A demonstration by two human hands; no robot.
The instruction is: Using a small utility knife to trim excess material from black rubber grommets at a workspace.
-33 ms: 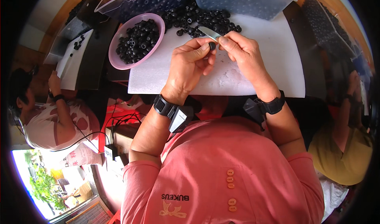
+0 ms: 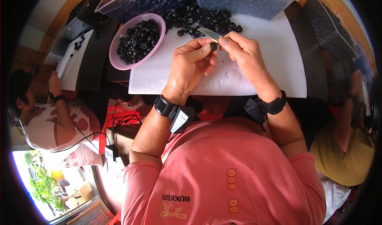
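Note:
My left hand (image 2: 190,60) pinches a small round black rubber-looking piece (image 2: 213,46) between thumb and fingers. In my right hand (image 2: 242,52) is a small knife (image 2: 209,33), gripped near its handle end, its pale blade pointing up and left past the black piece. The two hands almost meet over the white foam board (image 2: 274,62). Just beyond the blade lies a loose heap of similar black pieces (image 2: 217,21). A pink bowl (image 2: 114,52) full of them stands left of my left hand. My right fingers hide the knife's handle.
Two clear plastic bins (image 2: 274,8) with black pieces stand at the board's far edge. At the left, a person (image 2: 59,121) sits by another board (image 2: 73,62); a second person (image 2: 342,149) sits at the right. Cables (image 2: 115,125) hang at lower left.
The knife has shifted very slightly to the left, with a small turn of its blade. Both hands are otherwise in nearly the same place, and the black piece stays in my left hand.

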